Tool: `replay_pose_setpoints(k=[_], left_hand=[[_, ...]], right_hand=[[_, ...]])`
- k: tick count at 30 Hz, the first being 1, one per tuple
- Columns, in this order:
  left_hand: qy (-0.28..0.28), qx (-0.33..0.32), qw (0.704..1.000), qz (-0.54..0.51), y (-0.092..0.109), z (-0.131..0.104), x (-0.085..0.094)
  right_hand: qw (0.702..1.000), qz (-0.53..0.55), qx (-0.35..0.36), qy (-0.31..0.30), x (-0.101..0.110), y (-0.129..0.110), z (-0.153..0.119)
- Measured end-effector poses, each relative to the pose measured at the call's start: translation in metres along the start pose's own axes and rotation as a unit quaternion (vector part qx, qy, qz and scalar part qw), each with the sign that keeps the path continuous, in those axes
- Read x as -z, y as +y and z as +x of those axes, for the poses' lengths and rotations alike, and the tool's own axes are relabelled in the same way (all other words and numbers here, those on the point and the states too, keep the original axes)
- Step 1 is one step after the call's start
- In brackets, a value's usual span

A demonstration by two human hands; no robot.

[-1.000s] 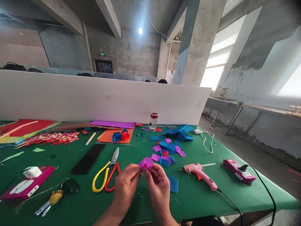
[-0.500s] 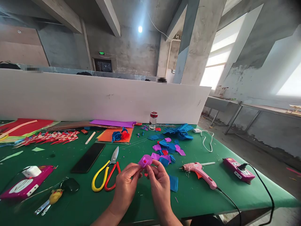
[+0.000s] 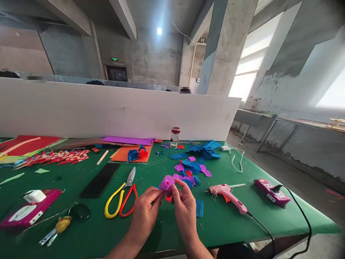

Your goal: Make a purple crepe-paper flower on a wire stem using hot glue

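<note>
A purple paper flower [image 3: 166, 182] with a small red centre is held up between my two hands, over the green table. My left hand [image 3: 147, 205] has its fingers pinched together at the flower's lower left. My right hand [image 3: 183, 201] grips the flower's right edge between thumb and fingers. Just below the flower a bit of red paper [image 3: 168, 198] shows between the hands. Behind them lie loose purple and blue paper petals [image 3: 192, 166]. Scissors [image 3: 128, 190] with one yellow and one red handle rest left of my left hand. A pink hot glue gun [image 3: 228, 196] lies to the right.
A black phone [image 3: 100, 180] lies left of the scissors. Finished blue and red flowers [image 3: 137, 154] sit on orange paper sheets. A glass jar [image 3: 175, 137] stands before the white partition [image 3: 115, 111]. Purple power strips are at left [image 3: 31, 210] and right [image 3: 272, 193]; the glue gun's cable crosses the front edge.
The purple flower has tilted slightly between my fingers, and more of the red paper beneath it shows. Both hands keep their hold. The view has shifted a little.
</note>
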State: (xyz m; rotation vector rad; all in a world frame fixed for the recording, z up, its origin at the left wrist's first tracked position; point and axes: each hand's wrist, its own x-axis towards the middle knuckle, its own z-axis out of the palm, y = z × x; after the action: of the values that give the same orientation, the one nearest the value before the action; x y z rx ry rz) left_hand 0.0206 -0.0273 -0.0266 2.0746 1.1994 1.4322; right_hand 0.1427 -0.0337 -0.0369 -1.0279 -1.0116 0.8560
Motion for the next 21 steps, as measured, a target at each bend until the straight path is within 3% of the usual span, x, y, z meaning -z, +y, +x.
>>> replay_pose_setpoints(k=[6,15,21], left_hand=[[-0.012,0.009,1.0,-0.008,-0.0019,-0.0005,-0.0003],[-0.01,0.048,0.999,-0.013,0.0012,0.0014,-0.001],[-0.002,0.046,0.999,-0.005,0.0011,0.0017,-0.0018]], right_hand=[[0.998,-0.062,0.03,-0.012,0.0016,-0.0055,-0.0006],[0.999,0.026,-0.005,-0.043,0.0,-0.0057,-0.0018],[0.999,0.017,-0.008,-0.039,-0.001,-0.0041,0.0001]])
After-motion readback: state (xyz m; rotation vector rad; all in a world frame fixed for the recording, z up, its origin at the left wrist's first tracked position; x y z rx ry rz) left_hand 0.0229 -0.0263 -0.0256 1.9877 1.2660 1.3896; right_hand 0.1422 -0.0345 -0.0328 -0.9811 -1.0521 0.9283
